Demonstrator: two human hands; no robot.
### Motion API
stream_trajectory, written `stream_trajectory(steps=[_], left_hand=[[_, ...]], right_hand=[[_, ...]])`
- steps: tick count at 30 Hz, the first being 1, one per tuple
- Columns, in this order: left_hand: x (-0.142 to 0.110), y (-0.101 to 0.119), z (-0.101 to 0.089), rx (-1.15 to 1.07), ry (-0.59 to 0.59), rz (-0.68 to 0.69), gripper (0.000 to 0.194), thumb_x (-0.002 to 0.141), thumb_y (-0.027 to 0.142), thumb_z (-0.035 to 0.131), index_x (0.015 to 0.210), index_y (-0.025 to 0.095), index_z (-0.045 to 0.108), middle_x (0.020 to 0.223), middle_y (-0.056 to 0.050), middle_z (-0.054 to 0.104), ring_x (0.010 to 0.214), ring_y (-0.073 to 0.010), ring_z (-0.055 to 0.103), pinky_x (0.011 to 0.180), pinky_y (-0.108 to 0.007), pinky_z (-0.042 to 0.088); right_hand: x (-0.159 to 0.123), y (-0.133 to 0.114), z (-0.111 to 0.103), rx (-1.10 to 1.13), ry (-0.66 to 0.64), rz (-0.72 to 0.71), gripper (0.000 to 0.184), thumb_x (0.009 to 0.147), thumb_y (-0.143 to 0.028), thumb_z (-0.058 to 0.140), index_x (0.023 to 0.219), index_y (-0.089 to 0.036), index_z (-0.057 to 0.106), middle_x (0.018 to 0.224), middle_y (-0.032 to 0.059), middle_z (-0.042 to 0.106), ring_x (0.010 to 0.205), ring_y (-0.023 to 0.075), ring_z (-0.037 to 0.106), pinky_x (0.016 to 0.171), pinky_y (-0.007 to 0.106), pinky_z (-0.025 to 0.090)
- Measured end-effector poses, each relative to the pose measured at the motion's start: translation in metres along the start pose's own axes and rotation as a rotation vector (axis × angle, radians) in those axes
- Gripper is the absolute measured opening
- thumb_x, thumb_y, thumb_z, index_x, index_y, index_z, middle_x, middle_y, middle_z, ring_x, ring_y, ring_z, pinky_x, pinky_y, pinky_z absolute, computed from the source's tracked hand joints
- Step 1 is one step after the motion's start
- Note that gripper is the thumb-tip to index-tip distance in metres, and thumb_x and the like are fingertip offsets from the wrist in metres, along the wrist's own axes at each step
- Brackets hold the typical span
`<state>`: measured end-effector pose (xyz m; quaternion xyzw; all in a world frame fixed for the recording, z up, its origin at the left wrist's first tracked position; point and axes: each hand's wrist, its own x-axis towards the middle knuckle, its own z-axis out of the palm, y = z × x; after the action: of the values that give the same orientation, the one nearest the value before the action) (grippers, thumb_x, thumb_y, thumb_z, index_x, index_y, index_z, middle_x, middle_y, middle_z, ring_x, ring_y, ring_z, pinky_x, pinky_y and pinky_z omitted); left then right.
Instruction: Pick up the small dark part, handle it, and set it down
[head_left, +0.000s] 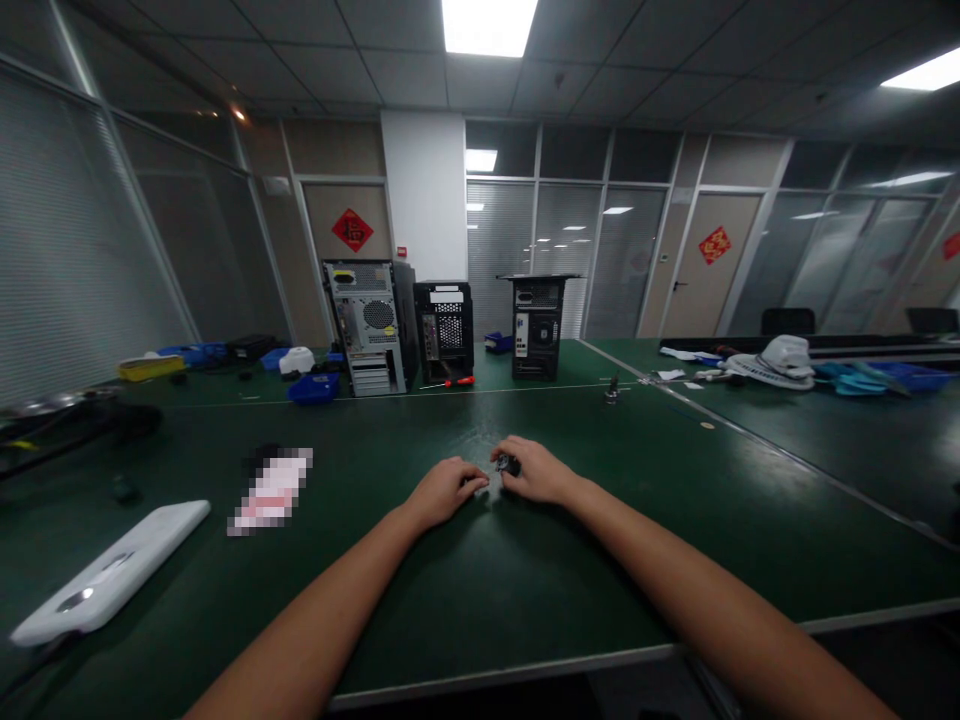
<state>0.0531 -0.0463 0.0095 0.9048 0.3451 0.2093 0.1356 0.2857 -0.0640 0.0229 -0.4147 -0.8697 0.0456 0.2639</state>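
Above the green tabletop (525,580), near its middle, my two hands face each other with a small gap between the fingertips. My right hand (534,470) has its fingers curled round a small black-and-silver part (508,464); its exact kind is too small to tell. My left hand (448,492) is closed, thumb and fingers together near the table surface. Whatever lies in that pinch, if anything, is hidden. Farther off to the right stands a small dark metal piece (611,391).
Three computer cases, a large one (373,330), a middle one (444,330) and a right one (535,330), stand at the back. A red screwdriver (459,381) and blue bin (313,388) lie near them. A white slab-like device (116,572) is front left; a white hat (780,362) sits right.
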Motion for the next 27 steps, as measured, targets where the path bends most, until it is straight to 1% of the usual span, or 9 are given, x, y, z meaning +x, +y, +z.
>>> stream_trajectory(steps=[3, 6, 11, 13, 15, 17, 20, 23, 27], left_hand=[[0.000, -0.005, -0.001, 0.007, -0.001, -0.025, 0.028, 0.099, 0.036, 0.055, 0.106, 0.022, 0.077, 0.105, -0.005, 0.076, 0.097, -0.0201, 0.064, 0.084, -0.026, 0.044], [-0.002, -0.010, -0.003, 0.020, 0.010, -0.053, 0.029, 0.099, 0.036, 0.053, 0.108, 0.022, 0.077, 0.109, -0.004, 0.076, 0.099, -0.0204, 0.064, 0.086, -0.026, 0.044], [-0.004, -0.019, -0.004, 0.042, 0.021, -0.084, 0.030, 0.099, 0.037, 0.052, 0.110, 0.023, 0.077, 0.110, -0.004, 0.076, 0.100, -0.0211, 0.065, 0.088, -0.027, 0.045], [-0.004, -0.023, -0.003, 0.051, 0.026, -0.096, 0.031, 0.099, 0.038, 0.052, 0.111, 0.023, 0.077, 0.111, -0.004, 0.076, 0.101, -0.0215, 0.065, 0.087, -0.027, 0.045], [-0.004, -0.027, -0.002, 0.058, 0.026, -0.105, 0.032, 0.099, 0.039, 0.052, 0.111, 0.023, 0.077, 0.111, -0.004, 0.076, 0.102, -0.0219, 0.065, 0.087, -0.028, 0.045], [-0.004, -0.030, 0.000, 0.063, 0.027, -0.107, 0.032, 0.099, 0.039, 0.052, 0.111, 0.024, 0.077, 0.110, -0.005, 0.076, 0.102, -0.0220, 0.065, 0.088, -0.028, 0.045], [-0.005, -0.032, 0.000, 0.068, 0.035, -0.103, 0.033, 0.099, 0.040, 0.051, 0.111, 0.024, 0.076, 0.110, -0.005, 0.076, 0.101, -0.0220, 0.065, 0.089, -0.028, 0.045], [-0.005, -0.032, 0.000, 0.075, 0.040, -0.103, 0.033, 0.099, 0.040, 0.050, 0.111, 0.024, 0.076, 0.110, -0.004, 0.076, 0.102, -0.0221, 0.065, 0.089, -0.028, 0.046], [-0.005, -0.031, -0.001, 0.080, 0.041, -0.104, 0.033, 0.099, 0.039, 0.050, 0.111, 0.024, 0.076, 0.111, -0.004, 0.076, 0.102, -0.0219, 0.065, 0.089, -0.028, 0.046]], right_hand=[[-0.002, 0.028, -0.014, -0.090, 0.053, 0.149, 0.026, 0.081, -0.017, 0.063, 0.106, -0.020, 0.067, 0.103, 0.0059, 0.061, 0.092, 0.0177, 0.058, 0.086, 0.029, 0.043], [-0.015, 0.070, -0.036, -0.218, 0.115, 0.375, 0.019, 0.083, -0.020, 0.062, 0.100, -0.020, 0.070, 0.101, 0.0066, 0.062, 0.092, 0.0183, 0.058, 0.084, 0.028, 0.042], [-0.059, 0.144, -0.077, -0.437, 0.206, 0.755, 0.024, 0.089, -0.029, 0.058, 0.107, -0.020, 0.070, 0.107, 0.0101, 0.064, 0.095, 0.0214, 0.061, 0.081, 0.030, 0.044], [-0.078, 0.167, -0.088, -0.488, 0.224, 0.865, 0.028, 0.090, -0.031, 0.055, 0.111, -0.019, 0.070, 0.110, 0.0121, 0.065, 0.097, 0.0236, 0.063, 0.079, 0.031, 0.046], [-0.094, 0.185, -0.095, -0.518, 0.235, 0.953, 0.030, 0.090, -0.031, 0.054, 0.112, -0.019, 0.070, 0.113, 0.0135, 0.066, 0.100, 0.0253, 0.064, 0.079, 0.032, 0.047], [-0.105, 0.197, -0.097, -0.521, 0.247, 1.024, 0.030, 0.090, -0.030, 0.053, 0.112, -0.020, 0.071, 0.113, 0.0136, 0.068, 0.102, 0.0264, 0.065, 0.081, 0.034, 0.049], [-0.112, 0.208, -0.095, -0.490, 0.262, 1.087, 0.030, 0.091, -0.033, 0.052, 0.112, -0.024, 0.072, 0.112, 0.0120, 0.070, 0.101, 0.0272, 0.067, 0.083, 0.037, 0.050], [-0.112, 0.213, -0.093, -0.456, 0.273, 1.106, 0.032, 0.092, -0.038, 0.052, 0.115, -0.027, 0.070, 0.112, 0.0117, 0.072, 0.102, 0.0278, 0.068, 0.084, 0.038, 0.051], [-0.109, 0.216, -0.092, -0.424, 0.290, 1.092, 0.035, 0.095, -0.039, 0.048, 0.122, -0.026, 0.066, 0.111, 0.0129, 0.072, 0.105, 0.0275, 0.067, 0.087, 0.038, 0.050]])
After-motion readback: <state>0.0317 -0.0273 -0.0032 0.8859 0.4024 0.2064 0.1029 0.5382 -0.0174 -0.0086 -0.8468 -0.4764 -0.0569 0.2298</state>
